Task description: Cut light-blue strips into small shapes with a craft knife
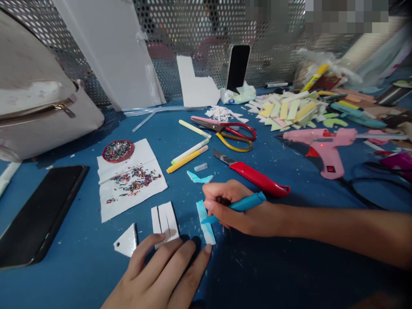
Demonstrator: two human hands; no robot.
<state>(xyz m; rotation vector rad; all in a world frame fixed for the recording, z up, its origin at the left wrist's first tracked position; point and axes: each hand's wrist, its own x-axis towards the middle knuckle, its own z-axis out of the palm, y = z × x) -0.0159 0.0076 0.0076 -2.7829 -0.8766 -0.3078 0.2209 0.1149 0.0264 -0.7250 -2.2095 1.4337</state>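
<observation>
My right hand (238, 208) is closed around a light blue marker (247, 201). Its tip rests against a narrow strip (207, 229) coloured partly light blue and partly white. With fingers spread, my left hand (167, 270) lies on the blue table, one fingertip at the strip's near end. Its other fingertips touch or cover the near part of several white strips (165, 216) lying side by side. Left of them is a white triangular piece (127, 241) with a dark spot at one corner. A jagged blue-coloured scrap (199, 177) lies just beyond my right hand.
A red utility knife (257, 177) with its blade out lies behind my right hand, near scissors (238, 133). A pink glue gun (328, 148) with a lit red light is at right. Glitter-like bits cover a paper (109, 206); a phone (41, 210) lies at left.
</observation>
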